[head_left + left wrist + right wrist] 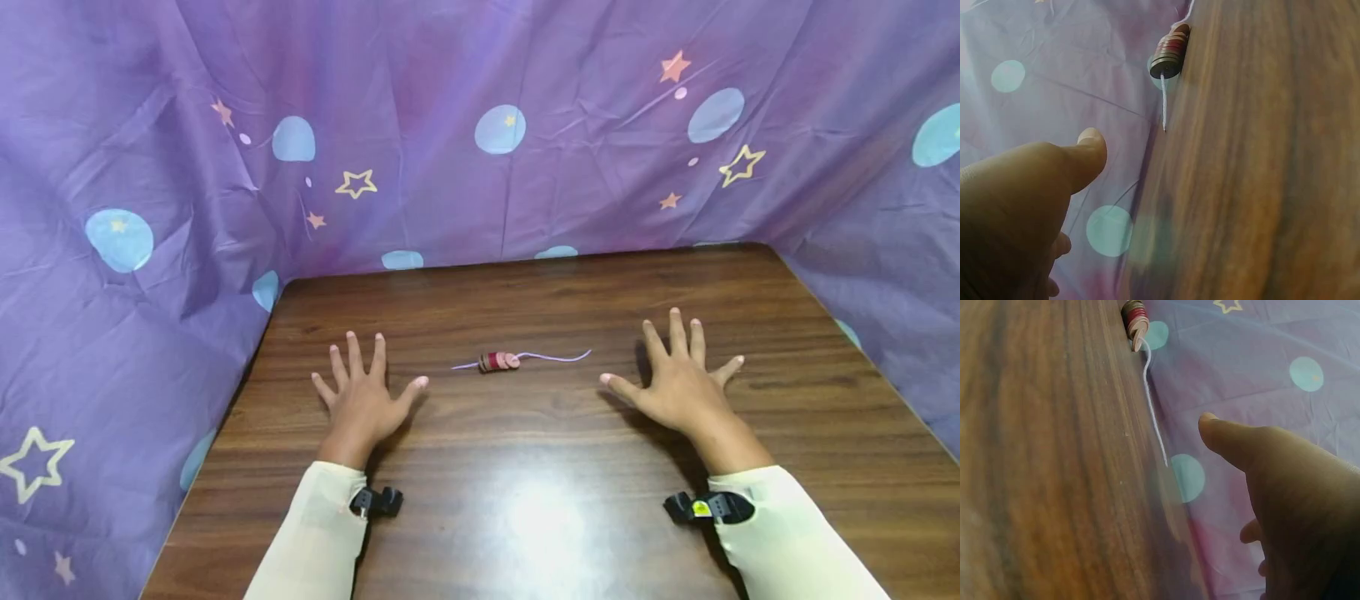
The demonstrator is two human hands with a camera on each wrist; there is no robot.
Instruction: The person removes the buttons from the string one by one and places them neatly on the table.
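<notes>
Several small round discs [495,361], brown, dark red and pink, are threaded in a row on a pale lilac string [558,359] at the middle of the table. The string sticks out at both ends, longer on the right. To the left of it, my left hand [363,406] is palm down with its fingers spread and straight. My right hand [684,392] is spread the same way on the other side, its thumb near the string's long end. Both hands are apart from the discs and hold nothing. Each wrist view shows the threaded discs [1170,53] beyond the thumb.
The brown wood-grain table [465,508] has a bright light reflection near its front. A purple cloth [420,75] with stars and pale blue circles hangs behind it and along both sides. A black wrist strap [708,507] goes round each light sleeve [795,533].
</notes>
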